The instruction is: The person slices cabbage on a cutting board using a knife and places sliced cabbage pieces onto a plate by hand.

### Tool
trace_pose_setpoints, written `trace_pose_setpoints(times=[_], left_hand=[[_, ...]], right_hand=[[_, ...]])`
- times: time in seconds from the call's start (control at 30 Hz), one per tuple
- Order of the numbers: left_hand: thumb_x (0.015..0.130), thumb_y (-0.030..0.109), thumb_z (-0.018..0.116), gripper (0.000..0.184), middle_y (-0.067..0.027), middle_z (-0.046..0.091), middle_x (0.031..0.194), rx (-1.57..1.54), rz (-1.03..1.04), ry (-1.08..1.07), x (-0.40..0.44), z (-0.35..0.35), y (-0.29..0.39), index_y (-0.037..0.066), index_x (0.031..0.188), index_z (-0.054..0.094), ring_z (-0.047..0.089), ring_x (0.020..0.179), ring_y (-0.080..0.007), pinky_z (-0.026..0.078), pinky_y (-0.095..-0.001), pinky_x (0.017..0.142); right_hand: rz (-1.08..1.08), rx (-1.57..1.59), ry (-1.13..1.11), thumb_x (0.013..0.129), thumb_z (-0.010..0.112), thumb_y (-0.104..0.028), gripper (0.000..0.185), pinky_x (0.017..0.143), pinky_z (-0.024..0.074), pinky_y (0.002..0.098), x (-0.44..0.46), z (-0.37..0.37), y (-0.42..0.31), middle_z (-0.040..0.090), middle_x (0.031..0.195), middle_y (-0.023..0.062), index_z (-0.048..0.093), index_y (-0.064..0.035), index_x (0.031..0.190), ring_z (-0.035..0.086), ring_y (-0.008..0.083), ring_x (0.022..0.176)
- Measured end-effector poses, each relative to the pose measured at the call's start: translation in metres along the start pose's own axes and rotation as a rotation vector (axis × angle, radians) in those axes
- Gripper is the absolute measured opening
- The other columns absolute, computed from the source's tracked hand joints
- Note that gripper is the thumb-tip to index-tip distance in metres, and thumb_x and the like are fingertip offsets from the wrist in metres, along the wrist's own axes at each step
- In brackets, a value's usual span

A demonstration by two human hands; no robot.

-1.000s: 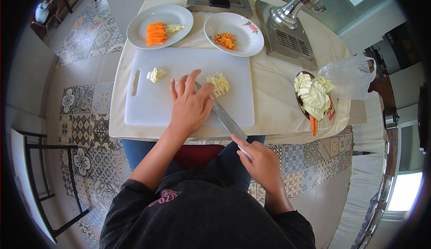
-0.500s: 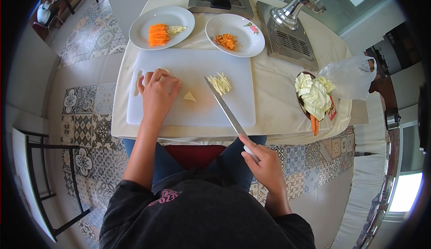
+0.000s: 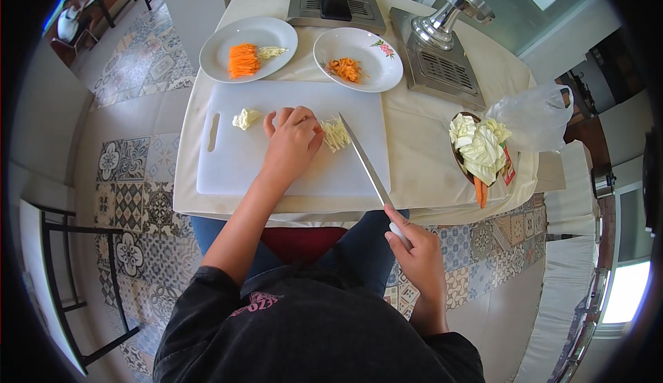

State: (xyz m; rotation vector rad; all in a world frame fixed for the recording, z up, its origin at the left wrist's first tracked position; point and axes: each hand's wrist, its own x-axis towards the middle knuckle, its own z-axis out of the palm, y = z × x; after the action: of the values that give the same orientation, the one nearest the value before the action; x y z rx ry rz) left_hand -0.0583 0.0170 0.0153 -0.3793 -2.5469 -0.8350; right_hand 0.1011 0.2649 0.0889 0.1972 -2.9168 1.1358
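Note:
My right hand [image 3: 416,253] grips the white handle of a kitchen knife [image 3: 368,166], whose blade points away over the right part of the white cutting board [image 3: 242,169]. A small pile of shredded cabbage [image 3: 336,136] lies just left of the blade tip. Against the left side of that pile is my left hand [image 3: 293,141], its fingers curled down on the board; what is under them is hidden. Left of it sits a crumpled piece of cabbage leaf [image 3: 245,118].
Behind the board stand a plate [image 3: 210,62] with carrot strips and pale shreds, and a flowered plate [image 3: 387,79] with orange shavings. Metal stands [image 3: 442,72] are farther back, one bearing a phone [image 3: 335,4]. At right are a bowl of cabbage leaves [image 3: 480,149], carrots [image 3: 481,191] and a plastic bag [image 3: 532,117].
My left hand has moved right from the board's left side to the shreds, uncovering the cabbage leaf piece. The small triangular piece is now out of sight. The knife has shifted slightly right.

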Motion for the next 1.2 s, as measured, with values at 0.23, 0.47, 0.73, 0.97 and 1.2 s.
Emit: trace_pose_setpoints(times=[0.23,0.47,0.73,0.97,1.2], left_hand=[[0.088,0.013,0.069,0.009,-0.0002,0.062,0.116,0.019,0.022,-0.005,-0.005,-0.005,-0.002,0.010,0.094,0.075,0.053,0.117,-0.0230,0.028,-0.0595,0.110],[0.084,0.012,0.073,0.009,-0.0009,0.065,0.112,0.046,-0.022,0.135,-0.007,-0.029,-0.009,0.010,0.093,0.075,0.057,0.113,-0.0248,0.031,-0.0521,0.109],[0.079,0.011,0.078,0.013,-0.0031,0.068,0.095,-0.003,-0.136,0.149,-0.048,-0.052,-0.024,0.010,0.090,0.071,0.059,0.102,-0.0268,0.037,-0.0441,0.101],[0.079,0.013,0.079,0.017,-0.0023,0.069,0.098,-0.002,-0.080,0.181,-0.062,-0.032,-0.009,0.010,0.095,0.073,0.060,0.101,-0.0249,0.039,-0.0440,0.101],[0.080,0.014,0.079,0.014,0.0006,0.070,0.099,0.060,-0.095,0.190,-0.061,-0.028,-0.009,0.011,0.091,0.073,0.061,0.101,-0.0231,0.040,-0.0432,0.100]], right_hand=[[0.004,-0.007,-0.016,0.091,0.068,-0.012,0.047,0.059,0.0435,0.0368,-0.001,0.002,0.001,0.049,0.065,0.0098,0.065,-0.0206,0.137,0.050,0.0266,0.058],[-0.016,-0.007,-0.048,0.092,0.067,-0.011,0.048,0.059,0.0428,0.0362,0.002,0.003,-0.004,0.049,0.065,0.0105,0.063,-0.0198,0.138,0.050,0.0256,0.058],[0.080,0.153,-0.163,0.097,0.062,-0.010,0.054,0.063,0.0453,0.0344,0.007,0.014,-0.013,0.055,0.070,0.0161,0.050,-0.0152,0.149,0.052,0.0277,0.060],[-0.100,0.168,-0.260,0.099,0.058,-0.010,0.054,0.068,0.0478,0.0390,0.026,0.040,-0.032,0.060,0.079,0.0202,0.045,-0.0112,0.151,0.058,0.0359,0.069],[-0.135,0.158,-0.300,0.100,0.057,-0.010,0.054,0.068,0.0476,0.0415,0.034,0.057,-0.035,0.061,0.081,0.0201,0.044,-0.0110,0.152,0.060,0.0362,0.071]])
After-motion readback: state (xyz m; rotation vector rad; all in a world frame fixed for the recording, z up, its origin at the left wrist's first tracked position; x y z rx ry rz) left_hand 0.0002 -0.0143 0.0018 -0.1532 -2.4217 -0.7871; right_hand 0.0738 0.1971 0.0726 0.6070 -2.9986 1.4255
